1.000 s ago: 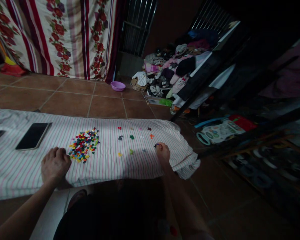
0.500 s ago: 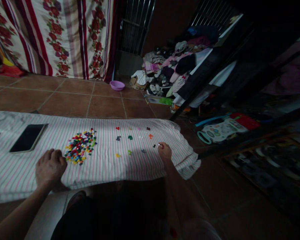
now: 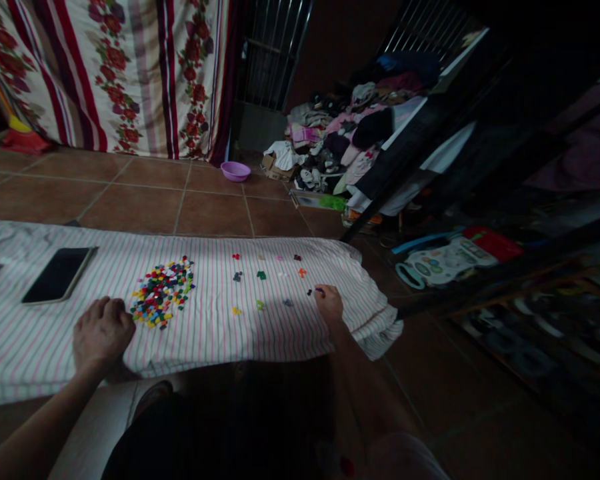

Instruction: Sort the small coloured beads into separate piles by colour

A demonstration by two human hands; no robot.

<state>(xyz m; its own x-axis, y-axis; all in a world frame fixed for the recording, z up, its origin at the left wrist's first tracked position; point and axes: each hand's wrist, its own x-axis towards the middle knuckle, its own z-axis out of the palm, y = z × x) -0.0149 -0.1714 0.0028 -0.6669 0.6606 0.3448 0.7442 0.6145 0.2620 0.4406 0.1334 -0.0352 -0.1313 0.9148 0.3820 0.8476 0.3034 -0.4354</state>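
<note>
The right hand [image 3: 329,303] pinches a small dark piece [image 3: 319,290], black bits [image 3: 309,292] just left of that grip. The left hand [image 3: 104,330] rests beside the pile [image 3: 163,293]; whether it's grasping, I can't tell.

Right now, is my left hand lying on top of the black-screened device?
No, your left hand rests on the striped cloth, beside the pile of colored pieces.

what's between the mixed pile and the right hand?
Head view: a yellow cluster, a lime cluster, a dark green cluster and black pieces, among others, on the striped cloth.
</note>
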